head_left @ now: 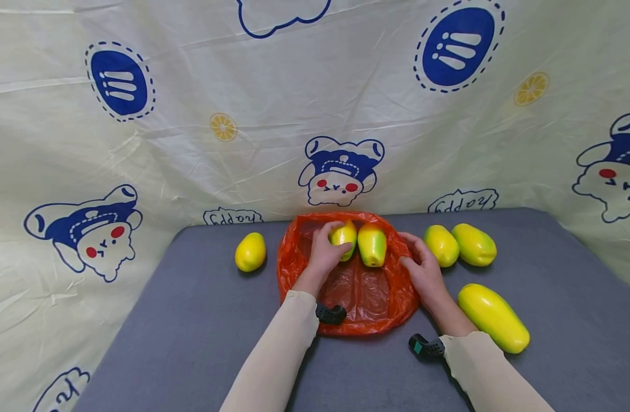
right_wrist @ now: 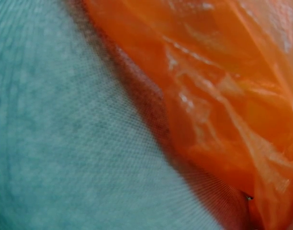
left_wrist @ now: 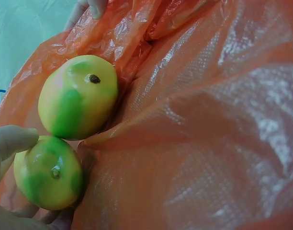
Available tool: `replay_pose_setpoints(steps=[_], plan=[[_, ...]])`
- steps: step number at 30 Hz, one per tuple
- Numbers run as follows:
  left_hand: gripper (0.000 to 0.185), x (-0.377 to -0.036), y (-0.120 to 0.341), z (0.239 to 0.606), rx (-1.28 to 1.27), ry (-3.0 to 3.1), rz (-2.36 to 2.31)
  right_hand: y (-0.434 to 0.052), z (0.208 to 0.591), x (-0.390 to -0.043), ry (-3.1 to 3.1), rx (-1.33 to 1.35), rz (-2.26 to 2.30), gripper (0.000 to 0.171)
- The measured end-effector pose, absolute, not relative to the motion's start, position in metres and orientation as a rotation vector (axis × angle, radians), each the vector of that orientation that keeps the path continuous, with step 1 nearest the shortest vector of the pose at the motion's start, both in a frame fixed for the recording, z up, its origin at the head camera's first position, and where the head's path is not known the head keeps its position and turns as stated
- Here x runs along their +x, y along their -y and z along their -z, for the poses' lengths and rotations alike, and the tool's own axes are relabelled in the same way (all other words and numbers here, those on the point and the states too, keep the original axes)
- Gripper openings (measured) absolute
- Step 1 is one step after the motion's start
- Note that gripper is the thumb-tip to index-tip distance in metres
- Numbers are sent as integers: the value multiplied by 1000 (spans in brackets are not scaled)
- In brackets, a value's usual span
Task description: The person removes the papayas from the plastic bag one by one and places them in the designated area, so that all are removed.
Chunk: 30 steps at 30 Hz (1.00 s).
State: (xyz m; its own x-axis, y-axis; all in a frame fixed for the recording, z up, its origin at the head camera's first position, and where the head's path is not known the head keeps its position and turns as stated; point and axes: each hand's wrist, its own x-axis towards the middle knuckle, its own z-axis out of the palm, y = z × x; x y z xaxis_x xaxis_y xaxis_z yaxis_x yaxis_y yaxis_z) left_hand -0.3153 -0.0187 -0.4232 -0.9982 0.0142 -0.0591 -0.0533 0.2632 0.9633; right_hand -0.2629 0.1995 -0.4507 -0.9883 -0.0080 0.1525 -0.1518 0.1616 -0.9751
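Note:
A red plastic bag (head_left: 358, 292) lies spread wide at the mouth on the table. Inside its far part, my left hand (head_left: 325, 252) grips a yellow-green, mango-like fruit (head_left: 344, 240), thumb on one side and fingers on the other. In the left wrist view this fruit (left_wrist: 48, 175) shows green patches and a small stem end, right beside a second such fruit (left_wrist: 77, 98) in the bag. My right hand (head_left: 423, 266) pinches the bag's right rim; in the right wrist view the bag's orange-red film (right_wrist: 218, 110) fills the right side and the fingers are mostly hidden.
One yellow fruit (head_left: 250, 252) lies left of the bag. To the right lie two more fruits, a nearer one (head_left: 441, 246) and another (head_left: 474, 245) beside it. A long yellow fruit (head_left: 494, 317) lies by my right forearm. The grey table (head_left: 206, 343) ends at a printed curtain (head_left: 273, 171).

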Motion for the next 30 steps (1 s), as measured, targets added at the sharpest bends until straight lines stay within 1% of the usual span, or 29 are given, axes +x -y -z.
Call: replay_pose_setpoints(steps=[13, 22, 30], plan=[[44, -316, 16, 421, -37, -2452, -1933, -198, 449, -266, 2299, 159, -1964, 52], [41, -311, 14, 425, -118, -2485, -1932, -198, 455, -263, 2295, 172, -1956, 52], [44, -307, 13, 422, -115, -2525, -1895, -200, 454, -263, 2293, 161, -1942, 53]])
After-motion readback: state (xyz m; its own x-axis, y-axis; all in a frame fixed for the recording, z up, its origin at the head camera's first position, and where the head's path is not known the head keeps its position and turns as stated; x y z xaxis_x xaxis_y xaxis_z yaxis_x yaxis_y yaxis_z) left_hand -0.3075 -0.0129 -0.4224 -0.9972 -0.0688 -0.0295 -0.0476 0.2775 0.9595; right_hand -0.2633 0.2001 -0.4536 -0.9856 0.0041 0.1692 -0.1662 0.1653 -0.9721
